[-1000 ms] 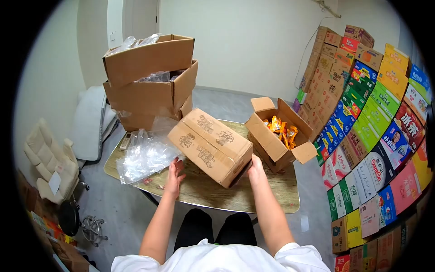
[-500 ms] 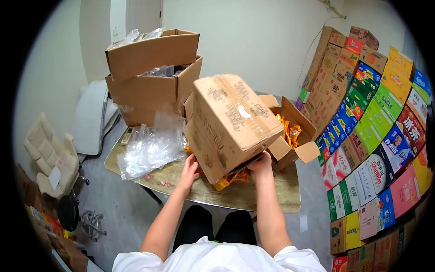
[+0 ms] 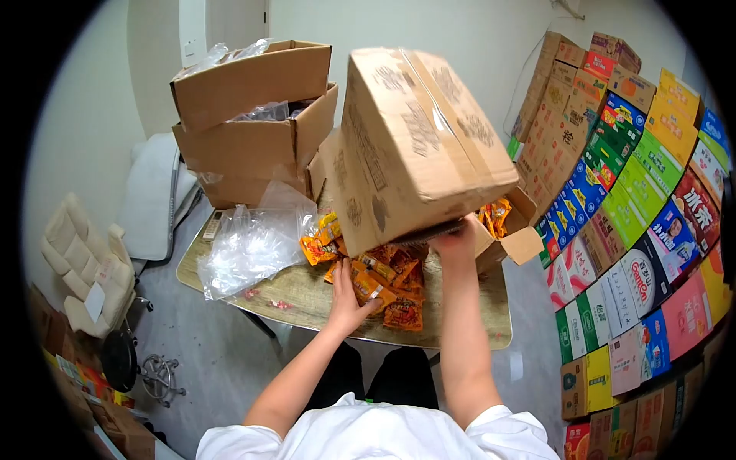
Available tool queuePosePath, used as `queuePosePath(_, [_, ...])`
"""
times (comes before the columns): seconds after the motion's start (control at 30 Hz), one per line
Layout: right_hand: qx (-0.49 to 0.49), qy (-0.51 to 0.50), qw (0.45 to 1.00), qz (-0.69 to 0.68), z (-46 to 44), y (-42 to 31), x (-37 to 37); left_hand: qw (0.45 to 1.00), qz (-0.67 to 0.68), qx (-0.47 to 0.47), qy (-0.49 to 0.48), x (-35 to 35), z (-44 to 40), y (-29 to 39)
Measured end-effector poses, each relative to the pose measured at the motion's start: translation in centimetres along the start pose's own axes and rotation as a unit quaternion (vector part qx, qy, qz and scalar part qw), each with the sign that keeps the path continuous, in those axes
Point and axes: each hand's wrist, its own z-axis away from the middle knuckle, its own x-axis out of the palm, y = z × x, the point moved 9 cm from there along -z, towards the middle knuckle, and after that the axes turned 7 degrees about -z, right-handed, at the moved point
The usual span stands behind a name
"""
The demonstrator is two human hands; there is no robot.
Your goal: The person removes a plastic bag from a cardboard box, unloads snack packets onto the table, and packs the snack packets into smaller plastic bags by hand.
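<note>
A large cardboard box (image 3: 429, 130) is tilted above the table, its taped face turned up. My right hand (image 3: 456, 239) grips its lower edge near the front right corner; the fingertips are hidden under the box. Below it, a pile of orange snack packets (image 3: 387, 284) lies on the wood-patterned table (image 3: 468, 326). My left hand (image 3: 351, 297) rests against the near left side of the pile, fingers stretched out and touching the packets.
Clear plastic bags (image 3: 257, 249) lie on the table's left. Behind them stand stacked open cartons (image 3: 245, 146). An open box (image 3: 514, 226) with orange packets sits at right. Colourful cartons (image 3: 613, 230) line the right wall; a cream chair (image 3: 88, 261) stands left.
The cardboard box has been lifted upward and away, uncovering the pile of orange packets. My left hand has left the box's side and moved right onto the packets.
</note>
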Motion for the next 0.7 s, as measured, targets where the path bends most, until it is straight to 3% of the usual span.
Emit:
queuePosePath(0.07, [-0.016, -0.227, 0.970, 0.087, 1.2, -0.4, 6.7, 1.000, -0.014, -0.013, 0.008, -0.1, -0.6, 0.4])
queuePosePath(0.17, [-0.151, 0.059, 0.980, 0.115, 1.2, -2.4, 9.0, 0.980, -0.193, 0.037, 0.022, 0.2, -1.3, 1.8])
queuePosePath(0.27, [-0.204, 0.016, 0.969, 0.139, -0.2, -4.8, 12.2, 0.964, -0.260, 0.059, 0.013, 0.9, -1.0, 1.9])
queuePosePath(0.43, [-0.298, -0.099, 0.917, 0.247, -1.5, -8.6, 17.0, 0.972, -0.227, 0.065, -0.008, -0.2, 0.8, 1.8])
queuePosePath(0.6, [-0.364, -0.122, 0.865, 0.322, -1.0, -10.3, 19.6, 0.976, -0.203, 0.074, -0.009, -0.2, 1.8, -0.5])
queuePosePath(0.7, [-0.431, -0.059, 0.807, 0.400, -1.6, -11.7, 19.4, 0.974, -0.209, 0.083, -0.018, 0.0, 2.0, -0.1])
